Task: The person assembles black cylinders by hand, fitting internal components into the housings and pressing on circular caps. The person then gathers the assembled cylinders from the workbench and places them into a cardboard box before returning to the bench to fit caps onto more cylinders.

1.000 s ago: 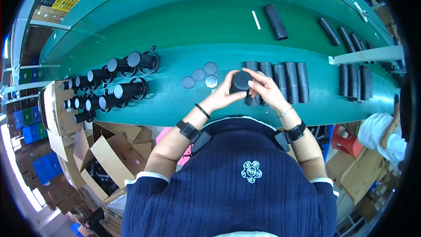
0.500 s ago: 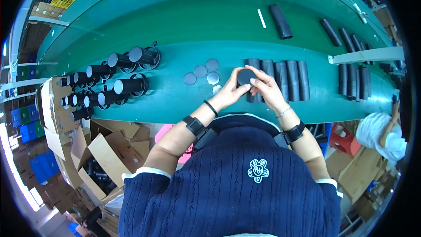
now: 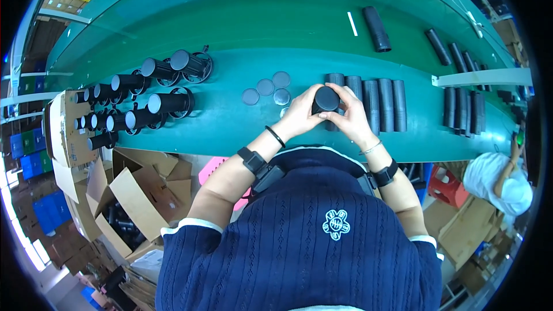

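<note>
Between both hands I hold a black tube upright, its end covered by a round black cap (image 3: pixel 328 98). My left hand (image 3: pixel 302 109) is closed around its left side, and my right hand (image 3: pixel 352 116) grips its right side with the thumb near its front edge. The tube's lower part is hidden by my fingers. Just left of my hands lie several flat round discs (image 3: pixel 265 87), mostly grey, one shinier (image 3: pixel 281 97). Beside my right hand a row of black ribbed tubes (image 3: pixel 385 105) lies side by side, partly covered by that hand.
Several black capped cylinders with ring-shaped parts (image 3: pixel 168 103) lie at the left of the green table (image 3: pixel 230 132). A single tube (image 3: pixel 377 29) and a white strip (image 3: pixel 352 24) lie farther back. Open cardboard boxes (image 3: pixel 135 201) stand lower left; another person (image 3: pixel 499 181) is at right.
My right fingertips and left thumb have moved off the cap's face to the tube's sides. The cap now shows fully, and the tube has shifted slightly.
</note>
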The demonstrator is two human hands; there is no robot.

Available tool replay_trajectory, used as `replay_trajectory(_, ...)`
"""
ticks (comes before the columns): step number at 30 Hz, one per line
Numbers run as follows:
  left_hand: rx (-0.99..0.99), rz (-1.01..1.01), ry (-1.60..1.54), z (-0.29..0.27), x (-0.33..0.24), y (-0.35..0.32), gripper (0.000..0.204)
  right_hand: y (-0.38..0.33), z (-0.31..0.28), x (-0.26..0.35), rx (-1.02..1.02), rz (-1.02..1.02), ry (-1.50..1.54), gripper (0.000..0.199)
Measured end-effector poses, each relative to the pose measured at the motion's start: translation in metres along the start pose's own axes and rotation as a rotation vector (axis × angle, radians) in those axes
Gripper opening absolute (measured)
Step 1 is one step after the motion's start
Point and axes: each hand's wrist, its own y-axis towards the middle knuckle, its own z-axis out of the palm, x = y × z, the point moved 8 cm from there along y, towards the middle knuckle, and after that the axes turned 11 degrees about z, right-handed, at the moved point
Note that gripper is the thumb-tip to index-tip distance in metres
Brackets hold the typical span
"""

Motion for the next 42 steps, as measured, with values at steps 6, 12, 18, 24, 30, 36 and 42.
replay_trajectory(6, -0.015, -0.024, 0.031, -0.001, -0.002, 0.001, 0.064, 0.002, 0.0, -0.001, -0.028, 0.008, 0.016, 0.056)
replay_trajectory(12, -0.063, 0.005, 0.026, -0.001, -0.006, 0.002, 0.061, 0.002, -0.004, -0.002, -0.016, 0.069, -0.116, 0.06)
replay_trajectory(18, 0.085, -0.066, -0.067, 0.002, 0.008, 0.014, 0.066, 0.008, -0.01, -0.005, -0.021, 0.008, 0.006, 0.064)
replay_trajectory(24, 0.092, -0.095, -0.043, 0.007, 0.004, 0.007, 0.07, 0.005, -0.005, -0.022, -0.015, 0.101, 0.006, 0.064)
replay_trajectory(30, -0.009, -0.1, -0.065, 0.004, 0.022, -0.003, 0.068, 0.007, -0.001, -0.009, 0.0, 0.082, 0.176, 0.06)
replay_trajectory(36, -0.038, -0.149, -0.054, 0.001, 0.001, 0.001, 0.06, 0.008, -0.003, -0.016, -0.047, 0.051, 0.024, 0.062)
replay_trajectory(42, -0.096, -0.046, 0.211, 0.0, 0.003, 0.001, 0.065, 0.018, 0.004, -0.033, 0.246, 0.23, 0.427, 0.061)
